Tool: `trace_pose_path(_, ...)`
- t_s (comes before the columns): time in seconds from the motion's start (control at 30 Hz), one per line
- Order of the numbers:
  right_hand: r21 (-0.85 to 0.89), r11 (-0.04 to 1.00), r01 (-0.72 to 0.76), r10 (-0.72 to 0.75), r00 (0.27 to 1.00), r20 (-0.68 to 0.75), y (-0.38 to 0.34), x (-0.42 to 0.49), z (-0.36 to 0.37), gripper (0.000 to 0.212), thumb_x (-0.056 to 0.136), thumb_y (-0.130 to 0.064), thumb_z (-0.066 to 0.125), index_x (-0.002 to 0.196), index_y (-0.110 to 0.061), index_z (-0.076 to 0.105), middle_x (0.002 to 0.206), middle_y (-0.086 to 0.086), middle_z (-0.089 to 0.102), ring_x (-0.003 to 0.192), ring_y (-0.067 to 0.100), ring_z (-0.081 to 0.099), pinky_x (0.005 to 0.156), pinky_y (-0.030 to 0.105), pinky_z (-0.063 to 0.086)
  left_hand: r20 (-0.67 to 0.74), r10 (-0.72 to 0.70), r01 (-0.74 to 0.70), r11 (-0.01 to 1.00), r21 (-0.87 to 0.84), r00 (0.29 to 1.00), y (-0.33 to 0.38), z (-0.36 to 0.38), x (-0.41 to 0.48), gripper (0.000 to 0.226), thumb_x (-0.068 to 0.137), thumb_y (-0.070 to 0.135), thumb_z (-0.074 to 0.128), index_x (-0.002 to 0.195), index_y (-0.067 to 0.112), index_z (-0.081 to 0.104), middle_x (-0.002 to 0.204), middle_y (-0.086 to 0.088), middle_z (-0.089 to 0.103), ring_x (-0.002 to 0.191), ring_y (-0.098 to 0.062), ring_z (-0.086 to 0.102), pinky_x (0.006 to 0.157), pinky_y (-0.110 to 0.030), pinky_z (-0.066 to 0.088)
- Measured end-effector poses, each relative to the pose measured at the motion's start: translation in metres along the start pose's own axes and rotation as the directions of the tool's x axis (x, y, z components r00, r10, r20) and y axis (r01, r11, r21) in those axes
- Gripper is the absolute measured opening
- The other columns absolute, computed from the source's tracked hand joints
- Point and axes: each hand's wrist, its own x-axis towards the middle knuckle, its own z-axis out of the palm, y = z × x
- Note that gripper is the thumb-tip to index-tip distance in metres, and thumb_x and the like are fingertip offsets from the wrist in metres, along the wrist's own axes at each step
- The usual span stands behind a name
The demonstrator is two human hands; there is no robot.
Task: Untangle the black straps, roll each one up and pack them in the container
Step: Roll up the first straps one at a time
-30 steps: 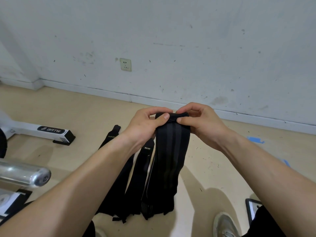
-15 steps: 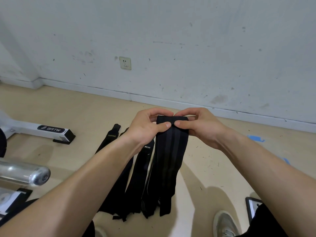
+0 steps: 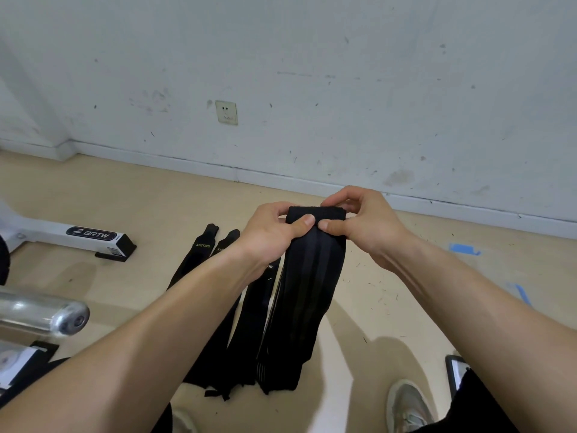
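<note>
Black strap (image 3: 312, 282) held up in both hands, top end rolled over.
Left hand (image 3: 268, 237) and right hand (image 3: 367, 225) each pinched the rolled top edge, thumbs in front (fingers curled behind); rest of it hung down toward the floor (image 3: 390, 292). Other black straps (image 3: 215, 323) lay on the floor just left of it, under the left forearm.

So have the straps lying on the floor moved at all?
No. The floor straps lie just as before, their tips at the same spot beside the white BRTW machine base.
</note>
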Motion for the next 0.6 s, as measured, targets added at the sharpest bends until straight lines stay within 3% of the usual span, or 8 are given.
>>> trace_pose_path(0.07, 0.098, 0.993, -0.068, 0.055, 0.990, 0.129, 0.000, 0.000, -0.004, 0.023, 0.084, 0.004, 0.075, 0.099, -0.012, 0.068, 0.097, 0.014, 0.068, 0.081, 0.023, 0.071, 0.083, 0.043, 0.063, -0.028, 0.009, -0.008, 0.999, 0.033, 1.000, -0.001, 0.002, -0.001, 0.015, 0.098, 0.016, 0.070, 0.111, 0.009, 0.072, 0.095, -0.014, 0.079, 0.089, -0.031, 0.077, 0.083, -0.041, 0.063)
trace_pose_path(0.17, 0.121, 0.991, -0.062, 0.032, 0.972, 0.234, 0.002, 0.000, -0.008, 0.015, 0.094, -0.012, 0.071, 0.108, -0.013, 0.066, 0.092, 0.015, 0.070, 0.082, 0.027, 0.073, 0.083, 0.043, 0.062, -0.039, 0.049, -0.046, 0.997, 0.068, 0.998, 0.002, 0.001, -0.002, 0.015, 0.098, 0.015, 0.068, 0.113, 0.010, 0.072, 0.093, -0.010, 0.079, 0.086, -0.025, 0.078, 0.073, -0.032, 0.062)
trace_pose_path(0.27, 0.046, 0.998, 0.051, -0.058, 0.985, 0.160, 0.007, 0.002, -0.005, 0.007, 0.094, -0.020, 0.072, 0.100, -0.017, 0.068, 0.083, 0.019, 0.070, 0.078, 0.033, 0.070, 0.082, 0.056, 0.058, -0.029, 0.074, -0.071, 0.993, 0.096, 0.997, 0.003, 0.002, -0.002, 0.015, 0.098, 0.014, 0.069, 0.112, 0.009, 0.071, 0.091, -0.009, 0.079, 0.084, -0.023, 0.078, 0.071, -0.030, 0.061)
trace_pose_path(0.33, 0.028, 0.995, 0.093, -0.095, 0.990, 0.101, 0.011, 0.004, -0.002, 0.006, 0.092, -0.018, 0.075, 0.093, -0.020, 0.069, 0.089, 0.025, 0.070, 0.078, 0.040, 0.068, 0.077, 0.059, 0.057, -0.021, 0.056, -0.054, 0.996, 0.068, 0.998, 0.002, 0.003, -0.002, 0.017, 0.098, 0.014, 0.068, 0.114, 0.008, 0.071, 0.094, -0.012, 0.079, 0.085, -0.025, 0.078, 0.073, -0.032, 0.061)
trace_pose_path(0.47, 0.010, 0.988, 0.153, -0.153, 0.988, 0.029, 0.016, 0.003, 0.003, 0.008, 0.091, -0.014, 0.074, 0.093, -0.018, 0.069, 0.089, 0.009, 0.069, 0.079, 0.020, 0.065, 0.069, 0.036, 0.056, 0.057, -0.047, 0.050, 0.996, -0.068, 0.997, 0.000, 0.004, -0.001, 0.017, 0.101, 0.015, 0.065, 0.113, 0.004, 0.072, 0.101, -0.016, 0.078, 0.094, -0.028, 0.077, 0.083, -0.037, 0.062)
trace_pose_path(0.6, -0.072, 0.971, 0.228, -0.226, 0.974, 0.033, 0.019, 0.005, 0.004, 0.009, 0.091, -0.013, 0.073, 0.091, -0.019, 0.066, 0.090, 0.000, 0.072, 0.082, 0.013, 0.065, 0.074, 0.030, 0.054, 0.137, -0.156, 0.188, 0.946, -0.265, 0.978, 0.004, 0.006, -0.004, 0.021, 0.103, 0.015, 0.060, 0.115, 0.001, 0.070, 0.100, -0.012, 0.077, 0.092, -0.021, 0.077, 0.075, -0.026, 0.061)
